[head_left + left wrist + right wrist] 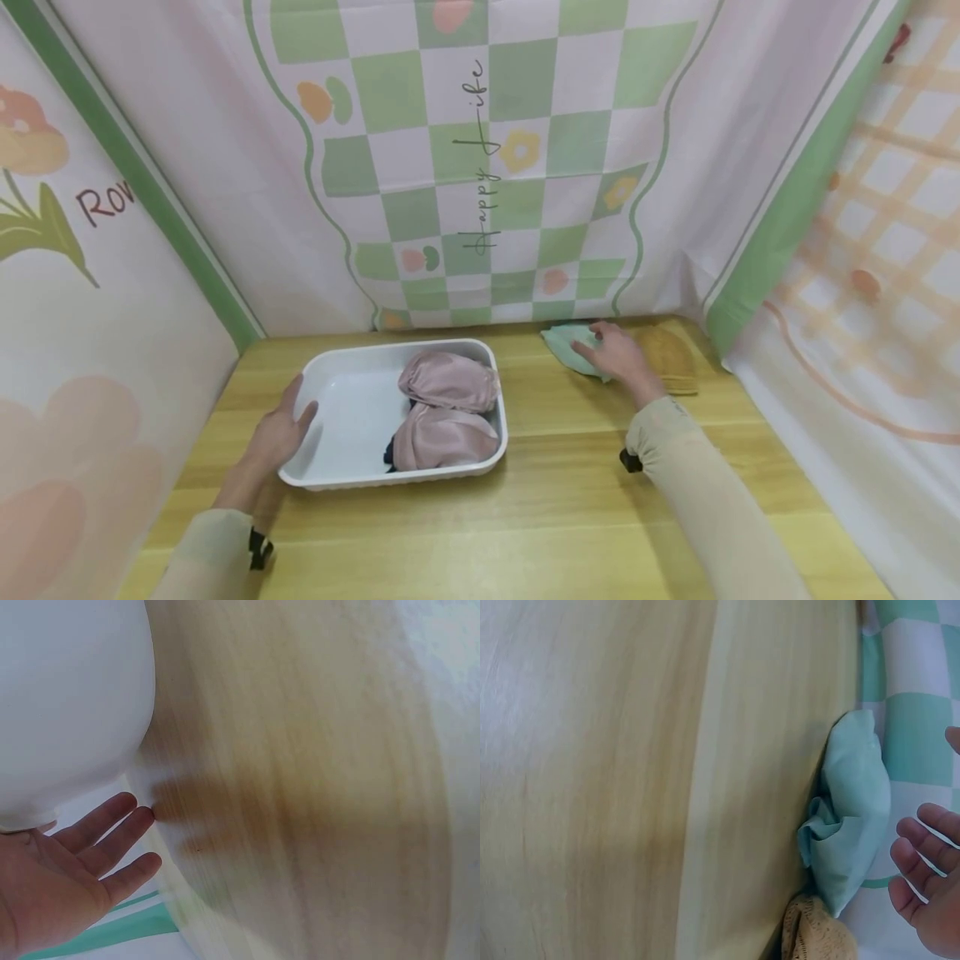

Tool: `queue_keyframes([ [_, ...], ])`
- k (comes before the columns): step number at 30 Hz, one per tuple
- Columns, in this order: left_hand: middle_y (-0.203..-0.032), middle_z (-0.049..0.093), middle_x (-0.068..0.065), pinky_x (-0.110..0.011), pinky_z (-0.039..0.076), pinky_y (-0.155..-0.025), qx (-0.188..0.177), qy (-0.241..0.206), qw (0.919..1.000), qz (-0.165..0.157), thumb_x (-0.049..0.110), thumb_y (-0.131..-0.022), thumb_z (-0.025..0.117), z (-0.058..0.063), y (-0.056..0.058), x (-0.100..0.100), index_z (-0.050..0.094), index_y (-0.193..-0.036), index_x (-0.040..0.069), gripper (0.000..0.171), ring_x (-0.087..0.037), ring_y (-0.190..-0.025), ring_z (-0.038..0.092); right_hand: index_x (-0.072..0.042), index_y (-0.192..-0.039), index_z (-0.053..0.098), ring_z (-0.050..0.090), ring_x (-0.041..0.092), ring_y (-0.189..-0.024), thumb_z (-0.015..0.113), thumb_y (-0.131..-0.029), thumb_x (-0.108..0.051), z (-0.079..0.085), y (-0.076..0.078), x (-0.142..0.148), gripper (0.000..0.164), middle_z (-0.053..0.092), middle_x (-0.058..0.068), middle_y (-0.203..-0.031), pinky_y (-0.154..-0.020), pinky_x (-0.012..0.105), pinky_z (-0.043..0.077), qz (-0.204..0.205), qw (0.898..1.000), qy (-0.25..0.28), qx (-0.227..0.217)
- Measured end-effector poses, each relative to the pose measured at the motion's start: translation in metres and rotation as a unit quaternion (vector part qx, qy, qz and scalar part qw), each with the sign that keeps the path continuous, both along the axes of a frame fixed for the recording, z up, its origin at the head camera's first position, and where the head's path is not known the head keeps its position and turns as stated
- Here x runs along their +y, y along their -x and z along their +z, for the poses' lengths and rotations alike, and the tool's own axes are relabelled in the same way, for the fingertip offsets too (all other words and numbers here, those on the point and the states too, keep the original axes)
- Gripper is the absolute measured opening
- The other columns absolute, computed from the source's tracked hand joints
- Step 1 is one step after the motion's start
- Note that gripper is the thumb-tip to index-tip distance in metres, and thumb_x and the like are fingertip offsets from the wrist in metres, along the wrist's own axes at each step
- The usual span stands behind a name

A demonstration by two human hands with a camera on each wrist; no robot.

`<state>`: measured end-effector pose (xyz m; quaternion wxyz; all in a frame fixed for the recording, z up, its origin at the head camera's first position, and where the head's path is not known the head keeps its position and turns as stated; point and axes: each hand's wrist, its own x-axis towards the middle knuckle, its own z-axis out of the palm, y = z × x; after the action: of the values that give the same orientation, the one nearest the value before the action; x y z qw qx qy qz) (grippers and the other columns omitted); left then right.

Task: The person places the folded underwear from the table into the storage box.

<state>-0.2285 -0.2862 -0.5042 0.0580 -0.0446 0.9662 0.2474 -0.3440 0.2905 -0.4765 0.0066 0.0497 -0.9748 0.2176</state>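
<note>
My left hand (276, 433) holds the left rim of a white tray (341, 357), thumb over the edge and the other fingers outside. The left wrist view shows those fingers (112, 825) fairly straight under the tray's outer wall. Two bunched pink satin pieces (448, 382) with dark bits at their edges lie in the tray's right half. My right hand (621, 360) is over a mint-green cloth (567, 343) at the table's back, its fingers spread. In the right wrist view, the hand's loosely bent fingers hold nothing, beside the folded cloth (855, 802).
A mustard fabric piece (667, 360) with a lacy texture lies right of the green cloth, partly behind my right hand. The wooden table (525, 517) meets a checked hanging cloth (495, 167) at the back. Printed curtains (97, 333) enclose both sides.
</note>
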Motion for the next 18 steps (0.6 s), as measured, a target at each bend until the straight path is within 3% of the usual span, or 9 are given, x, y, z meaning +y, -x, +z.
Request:
queue_keyframes([
  [5, -0.151, 0.033, -0.039, -0.063, 0.047, -0.103, -0.002, 0.0, 1.0, 0.004, 0.056, -0.106, 0.025, 0.0, 0.001, 0.0, -0.01, -0.16, 0.013, 0.078, -0.058, -0.128, 0.048, 0.005, -0.146, 0.041, 0.05, 0.049, -0.128, 0.051, -0.098, -0.056, -0.003, 0.002, 0.004, 0.077, 0.053, 0.03, -0.139, -0.111, 0.062, 0.038, -0.001, 1.0, -0.03, -0.002],
  [12, -0.152, 0.032, -0.038, -0.064, 0.043, -0.107, 0.002, 0.003, 1.0, 0.003, 0.057, -0.105, 0.023, -0.001, 0.001, 0.0, -0.009, -0.16, 0.012, 0.078, -0.057, -0.13, 0.045, 0.006, -0.148, 0.038, 0.036, 0.053, -0.139, 0.054, -0.095, -0.058, -0.007, 0.007, 0.006, 0.084, 0.036, 0.034, -0.152, -0.116, 0.063, 0.032, -0.01, 0.997, -0.076, -0.011],
  [15, -0.155, 0.028, -0.037, -0.064, 0.04, -0.11, -0.002, -0.001, 1.0, 0.006, 0.058, -0.105, 0.022, -0.001, 0.003, 0.0, -0.01, -0.16, 0.013, 0.079, -0.057, -0.133, 0.042, 0.008, -0.145, 0.039, 0.043, 0.052, -0.134, 0.057, -0.092, -0.059, -0.012, 0.009, 0.007, 0.087, 0.042, 0.034, -0.148, -0.11, 0.064, 0.039, -0.014, 0.996, -0.093, -0.009],
  [18, -0.155, 0.029, -0.037, -0.062, 0.045, -0.106, -0.004, -0.004, 1.0, 0.006, 0.059, -0.105, 0.023, -0.002, 0.003, -0.001, -0.011, -0.16, 0.014, 0.079, -0.056, -0.131, 0.045, 0.008, -0.14, 0.044, 0.05, 0.05, -0.127, 0.062, -0.088, -0.061, -0.016, 0.012, 0.007, 0.088, 0.048, 0.033, -0.14, -0.103, 0.062, 0.045, -0.019, 0.994, -0.104, -0.005],
])
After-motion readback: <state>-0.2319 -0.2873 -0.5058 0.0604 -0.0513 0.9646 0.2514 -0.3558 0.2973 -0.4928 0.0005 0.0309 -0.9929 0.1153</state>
